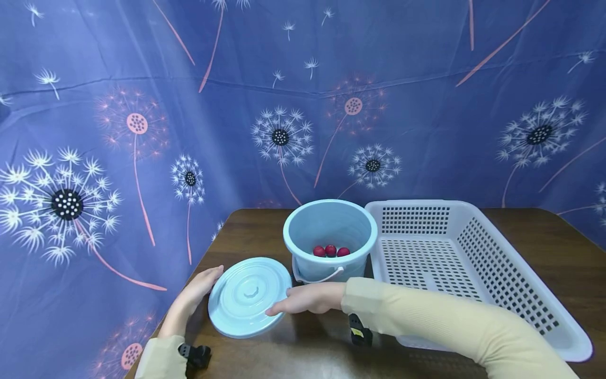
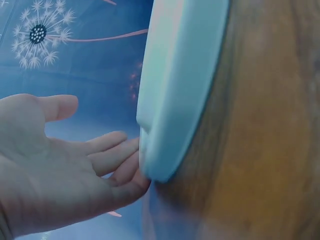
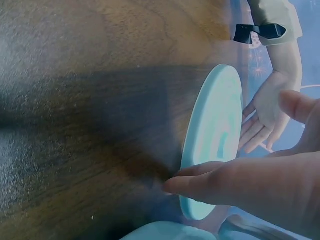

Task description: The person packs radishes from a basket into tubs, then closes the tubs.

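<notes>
A light blue round lid (image 1: pixel 250 297) with a small knob lies over the wooden table between the two hands. The left hand (image 1: pixel 201 287) is at its left edge, fingertips touching the rim and thumb held apart, as the left wrist view shows. From the other side, the right hand (image 1: pixel 310 298) reaches to the lid's right edge with extended fingers; in the right wrist view its thumb (image 3: pixel 296 106) stands away from the lid. Whether the lid rests flat on the table cannot be told. Behind the right hand stands a light blue bucket (image 1: pixel 295 237) holding three red round fruits (image 1: pixel 331 251).
A large white perforated plastic basket (image 1: pixel 516 263) stands right of the bucket, under the right forearm. The bucket's white handle (image 1: pixel 322 279) hangs down at its front. A blue dandelion-print cloth (image 1: pixel 227 137) hangs behind and left of the brown table (image 1: pixel 255 363).
</notes>
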Motion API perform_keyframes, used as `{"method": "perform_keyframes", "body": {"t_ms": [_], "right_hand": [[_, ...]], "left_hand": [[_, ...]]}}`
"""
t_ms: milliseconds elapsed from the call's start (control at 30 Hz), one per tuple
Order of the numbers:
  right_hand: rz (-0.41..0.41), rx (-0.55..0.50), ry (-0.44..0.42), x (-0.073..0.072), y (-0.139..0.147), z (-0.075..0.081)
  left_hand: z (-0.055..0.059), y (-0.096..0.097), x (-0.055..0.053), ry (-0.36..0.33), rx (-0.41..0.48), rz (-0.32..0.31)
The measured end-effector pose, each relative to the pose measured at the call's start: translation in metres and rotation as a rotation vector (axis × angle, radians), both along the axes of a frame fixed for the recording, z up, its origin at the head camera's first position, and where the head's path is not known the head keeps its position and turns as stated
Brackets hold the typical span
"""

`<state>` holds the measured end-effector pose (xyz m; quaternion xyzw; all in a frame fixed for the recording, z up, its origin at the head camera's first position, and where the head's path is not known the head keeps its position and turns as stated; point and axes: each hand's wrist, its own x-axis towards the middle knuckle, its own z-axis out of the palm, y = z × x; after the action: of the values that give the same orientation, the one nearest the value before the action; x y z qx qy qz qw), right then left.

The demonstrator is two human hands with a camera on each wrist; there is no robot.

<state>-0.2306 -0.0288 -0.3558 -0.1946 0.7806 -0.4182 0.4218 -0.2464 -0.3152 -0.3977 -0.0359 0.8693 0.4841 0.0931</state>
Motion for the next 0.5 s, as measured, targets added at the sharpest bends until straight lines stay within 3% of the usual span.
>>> {"method": "perform_keyframes", "body": {"t_ms": [133, 233, 333, 500], "right_hand": [[0.007, -0.011, 0.019, 0.0005, -0.0061, 0.0006], [-0.067, 0.02, 0.085, 0.0007, -0.009, 0.0016], [-0.127, 0.039, 0.095, 0.0002, -0.0064, 0.0022], [-0.125, 0.048, 0.076, 0.0023, -0.0005, 0.002]], "left_hand": [[0.0002, -0.0018, 0.0009, -0.031, 0.017, 0.009], [0.0008, 0.0016, 0.0002, -0.063, -0.036, -0.011], [0.0021, 0.004, -0.0004, -0.067, -0.115, -0.021], [0.0005, 0.0035, 0.0002, -0.079, 0.042, -0.03]]}}
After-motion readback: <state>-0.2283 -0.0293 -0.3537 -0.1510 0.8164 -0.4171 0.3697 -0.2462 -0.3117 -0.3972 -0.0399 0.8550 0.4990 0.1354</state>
